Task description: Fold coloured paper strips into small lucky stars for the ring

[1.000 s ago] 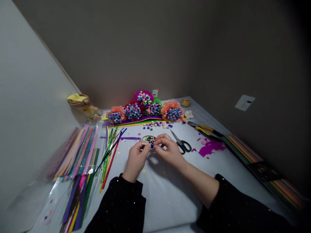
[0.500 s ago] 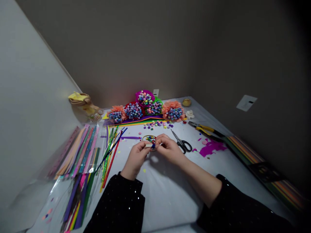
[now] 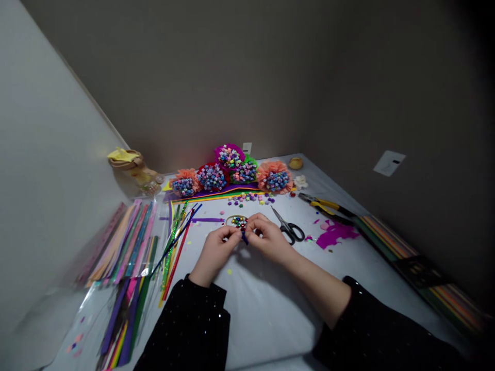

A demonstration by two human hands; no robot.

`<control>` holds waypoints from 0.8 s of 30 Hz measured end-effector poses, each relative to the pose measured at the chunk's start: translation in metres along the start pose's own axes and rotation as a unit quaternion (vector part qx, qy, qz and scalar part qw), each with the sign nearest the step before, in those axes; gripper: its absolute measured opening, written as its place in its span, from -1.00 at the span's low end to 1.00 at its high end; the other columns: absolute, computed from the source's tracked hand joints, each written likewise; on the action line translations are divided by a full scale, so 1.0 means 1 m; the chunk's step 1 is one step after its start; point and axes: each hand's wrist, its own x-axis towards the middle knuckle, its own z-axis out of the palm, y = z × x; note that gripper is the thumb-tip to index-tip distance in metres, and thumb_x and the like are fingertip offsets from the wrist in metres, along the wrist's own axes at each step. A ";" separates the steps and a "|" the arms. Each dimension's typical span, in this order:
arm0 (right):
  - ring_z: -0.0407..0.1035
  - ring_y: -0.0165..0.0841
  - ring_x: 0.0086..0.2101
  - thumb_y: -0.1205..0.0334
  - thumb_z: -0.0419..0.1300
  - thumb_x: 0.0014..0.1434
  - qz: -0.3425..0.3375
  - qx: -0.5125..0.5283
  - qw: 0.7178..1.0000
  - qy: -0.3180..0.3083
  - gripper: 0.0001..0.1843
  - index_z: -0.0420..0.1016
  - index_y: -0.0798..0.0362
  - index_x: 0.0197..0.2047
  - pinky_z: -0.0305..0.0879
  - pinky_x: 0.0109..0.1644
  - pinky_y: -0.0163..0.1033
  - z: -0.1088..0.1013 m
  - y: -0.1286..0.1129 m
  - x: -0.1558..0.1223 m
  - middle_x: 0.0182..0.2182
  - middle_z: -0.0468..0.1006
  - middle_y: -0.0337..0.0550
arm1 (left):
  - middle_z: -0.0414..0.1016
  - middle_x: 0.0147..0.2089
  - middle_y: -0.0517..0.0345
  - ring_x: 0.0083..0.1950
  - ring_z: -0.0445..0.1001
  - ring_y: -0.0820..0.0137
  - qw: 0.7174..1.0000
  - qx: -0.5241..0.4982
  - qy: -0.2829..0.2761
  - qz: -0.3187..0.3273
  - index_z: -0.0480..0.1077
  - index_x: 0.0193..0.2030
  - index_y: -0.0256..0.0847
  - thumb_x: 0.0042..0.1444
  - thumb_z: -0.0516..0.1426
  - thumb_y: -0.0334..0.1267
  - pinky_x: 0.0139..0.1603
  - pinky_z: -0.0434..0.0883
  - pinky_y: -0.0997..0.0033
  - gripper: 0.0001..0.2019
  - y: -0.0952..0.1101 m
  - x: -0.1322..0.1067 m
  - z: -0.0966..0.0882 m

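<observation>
A small piece of dark blue paper strip [image 3: 245, 237] is pinched between my two hands over the white table. My left hand [image 3: 218, 249] has thumb and index finger closed at its left end. From the other side, my right hand [image 3: 268, 238] grips it with thumb and fingertips; most of the piece is hidden by the fingers. Just behind my fingers lies a gold-rimmed round dish [image 3: 231, 217] with shiny coloured stars in it. Black-handled scissors [image 3: 289, 226] rest to the right of my right hand, and small pastel paper stars [image 3: 251, 197] are scattered farther back.
Paper flowers filled with stars [image 3: 212, 176] line the back. At left are glittery strips [image 3: 177, 242] and a clear bag of paper strips [image 3: 133, 232]. Yellow-handled pliers [image 3: 328, 204], magenta paper scraps [image 3: 335, 234] and a long paper pack [image 3: 410, 257] lie at right.
A pale bit that showed at my left fingertips is out of sight. The blue piece now points downward between my hands, and my fingers have shifted slightly around it.
</observation>
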 end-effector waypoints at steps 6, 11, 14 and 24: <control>0.33 -0.38 -0.33 0.25 0.10 0.07 0.032 0.055 0.998 -0.011 -0.84 0.41 0.06 -0.49 0.25 -0.21 -0.25 0.003 0.006 0.001 -0.38 0.38 -0.18 | 0.45 -0.48 0.19 -0.42 0.36 0.43 0.997 0.046 0.048 0.029 0.42 -0.48 -0.26 -0.03 0.12 -0.24 -0.38 0.28 0.50 -0.85 0.001 0.000 -0.002; 0.33 -0.34 -0.30 0.14 0.14 0.05 0.062 0.079 0.995 -0.015 -0.83 0.44 0.06 -0.43 0.25 -0.20 -0.22 0.004 0.005 0.000 -0.37 0.40 -0.17 | 0.40 -0.48 0.20 -0.41 0.34 0.44 0.994 0.047 0.090 0.048 0.39 -0.49 -0.25 -0.01 0.11 -0.26 -0.38 0.27 0.51 -0.88 -0.001 -0.003 0.000; 0.32 -0.34 -0.31 0.13 0.17 0.02 0.070 0.095 0.993 -0.016 -0.83 0.44 0.06 -0.44 0.25 -0.23 -0.23 0.004 0.002 0.000 -0.37 0.39 -0.17 | 0.39 -0.48 0.20 -0.41 0.34 0.44 0.991 0.065 0.099 0.066 0.38 -0.49 -0.24 0.01 0.11 -0.26 -0.38 0.26 0.50 -0.87 -0.001 -0.004 0.002; 0.30 -0.36 -0.32 0.24 0.14 0.00 0.075 0.086 0.993 0.008 -0.88 0.37 0.08 -0.53 0.21 -0.17 -0.23 0.003 0.003 0.001 -0.41 0.38 -0.19 | 0.46 -0.38 0.14 -0.34 0.40 0.42 0.987 0.083 0.085 0.107 0.44 -0.39 -0.25 0.08 0.10 -0.27 -0.37 0.29 0.50 -0.87 -0.002 -0.005 0.008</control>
